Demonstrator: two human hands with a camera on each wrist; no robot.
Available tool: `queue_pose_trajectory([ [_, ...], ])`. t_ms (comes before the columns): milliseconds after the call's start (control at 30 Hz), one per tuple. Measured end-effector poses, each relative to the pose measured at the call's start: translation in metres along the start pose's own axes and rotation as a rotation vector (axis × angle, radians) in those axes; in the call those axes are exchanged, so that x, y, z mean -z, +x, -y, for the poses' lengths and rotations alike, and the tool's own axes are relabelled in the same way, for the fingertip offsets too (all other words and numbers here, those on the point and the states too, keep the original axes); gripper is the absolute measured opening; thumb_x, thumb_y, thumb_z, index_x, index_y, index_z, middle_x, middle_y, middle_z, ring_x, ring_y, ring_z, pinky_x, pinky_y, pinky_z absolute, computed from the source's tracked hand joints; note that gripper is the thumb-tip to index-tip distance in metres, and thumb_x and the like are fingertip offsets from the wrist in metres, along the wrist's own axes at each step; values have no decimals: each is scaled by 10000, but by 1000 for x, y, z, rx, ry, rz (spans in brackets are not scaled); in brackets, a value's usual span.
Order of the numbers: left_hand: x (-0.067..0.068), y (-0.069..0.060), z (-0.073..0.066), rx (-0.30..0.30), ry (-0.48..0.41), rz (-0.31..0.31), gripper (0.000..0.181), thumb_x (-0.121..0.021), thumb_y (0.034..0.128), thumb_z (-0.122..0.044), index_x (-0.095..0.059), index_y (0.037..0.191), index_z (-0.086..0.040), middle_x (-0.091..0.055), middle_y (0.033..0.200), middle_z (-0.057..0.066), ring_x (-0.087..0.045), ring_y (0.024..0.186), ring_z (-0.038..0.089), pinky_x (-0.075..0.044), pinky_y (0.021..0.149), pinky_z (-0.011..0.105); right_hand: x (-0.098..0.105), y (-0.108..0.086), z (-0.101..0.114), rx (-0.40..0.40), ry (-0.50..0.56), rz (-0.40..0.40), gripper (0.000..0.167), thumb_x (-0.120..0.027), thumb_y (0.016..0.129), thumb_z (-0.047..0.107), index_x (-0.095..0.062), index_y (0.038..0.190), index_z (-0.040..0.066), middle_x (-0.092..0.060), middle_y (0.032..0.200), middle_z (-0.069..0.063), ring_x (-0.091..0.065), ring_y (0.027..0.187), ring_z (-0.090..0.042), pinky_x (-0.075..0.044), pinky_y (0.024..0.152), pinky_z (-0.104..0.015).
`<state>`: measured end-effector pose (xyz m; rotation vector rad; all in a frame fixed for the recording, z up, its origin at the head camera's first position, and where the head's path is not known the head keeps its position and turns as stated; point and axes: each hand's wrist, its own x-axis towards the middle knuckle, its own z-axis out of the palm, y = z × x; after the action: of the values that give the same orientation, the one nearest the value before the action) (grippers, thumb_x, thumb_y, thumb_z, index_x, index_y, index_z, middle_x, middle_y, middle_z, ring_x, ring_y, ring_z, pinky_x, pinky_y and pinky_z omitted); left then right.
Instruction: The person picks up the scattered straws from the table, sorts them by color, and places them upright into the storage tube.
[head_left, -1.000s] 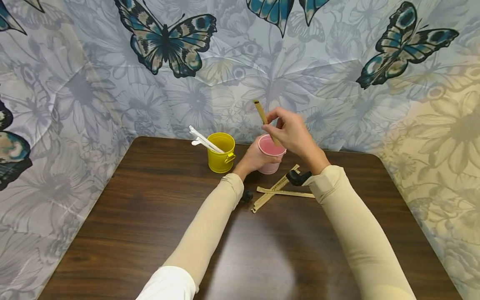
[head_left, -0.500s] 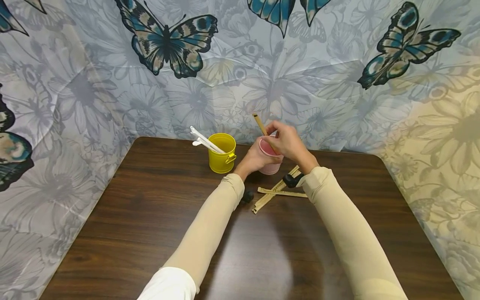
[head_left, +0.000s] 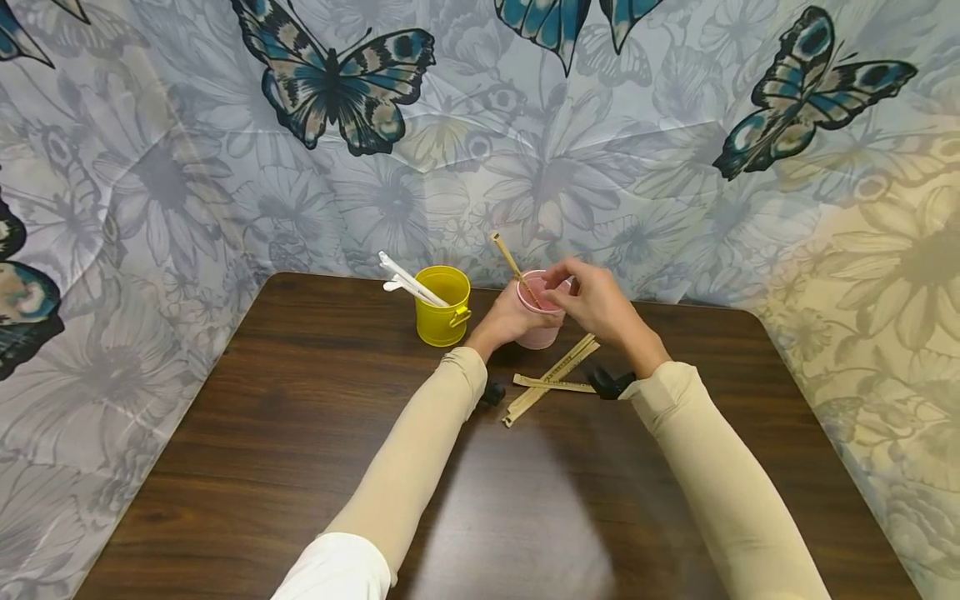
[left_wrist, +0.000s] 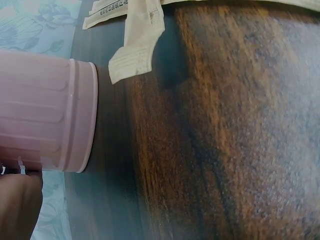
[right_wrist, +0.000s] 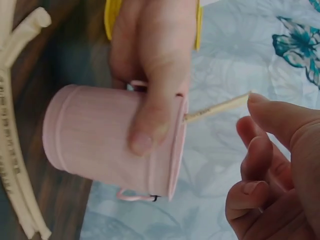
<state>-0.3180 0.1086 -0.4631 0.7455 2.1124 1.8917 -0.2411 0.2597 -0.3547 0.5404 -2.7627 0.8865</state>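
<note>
A small pink bucket (head_left: 538, 337) stands upright near the table's back edge, with my left hand (head_left: 507, 315) wrapped round its side. The right wrist view shows the left thumb lying along the bucket's wall (right_wrist: 95, 135). One thin tan paper-wrapped stick (head_left: 507, 253) leans leftward out of the bucket, its lower end inside. Beside the rim, on the right, is my right hand (head_left: 600, 304), its fingers loosely bent and holding nothing in the head view. Several similar tan printed sticks (head_left: 551, 382) lie crossed on the table below the hands.
Left of the pink bucket stands a yellow bucket (head_left: 432, 327) with white sticks (head_left: 408, 278) leaning out of it. The dark wooden table (head_left: 300, 433) meets a butterfly-printed cloth (head_left: 480, 125) at the back.
My right hand lowers the tan stick into the pink bucket, lets go and shifts right. The stick now leans further left. My left hand stays on the bucket.
</note>
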Motion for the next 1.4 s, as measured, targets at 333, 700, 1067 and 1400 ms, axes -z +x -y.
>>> queue_pose_trajectory([
  [333, 0, -9, -1, 77, 55, -73, 789, -910, 752, -191, -503, 1425, -128, -636, 1331, 76, -621, 1204, 214, -504, 1076, 378, -25, -60, -13, 21, 41, 55, 169, -778, 906, 136, -705, 1054, 97, -733, 927, -38, -551, 656, -141, -471, 591, -237],
  [700, 0, -10, -2, 111, 78, -73, 808, -941, 718, -281, -527, 1402, -158, -656, 1299, 35, -629, 1174, 181, -509, 1070, 388, -46, -101, -37, -94, 41, 165, 180, -788, 890, 136, -726, 1042, 62, -737, 1003, -72, -585, 711, -152, -476, 620, -231],
  [1067, -2, -11, -3, 125, 61, -68, 814, -937, 726, -268, -512, 1412, -160, -647, 1312, 33, -622, 1191, 182, -502, 1076, 384, -69, -117, -55, -128, -60, 163, 247, -798, 870, 117, -716, 1092, 46, -678, 1081, -130, -663, 1041, -325, -550, 908, -504],
  [1400, -1, -11, -2, 144, 70, -86, 848, -938, 722, -296, -488, 1429, -168, -628, 1335, 34, -610, 1211, 193, -492, 1091, 401, -75, -121, -53, -137, -60, 140, 150, -764, 896, 93, -739, 1042, 67, -666, 1007, -97, -644, 941, -254, -541, 832, -425],
])
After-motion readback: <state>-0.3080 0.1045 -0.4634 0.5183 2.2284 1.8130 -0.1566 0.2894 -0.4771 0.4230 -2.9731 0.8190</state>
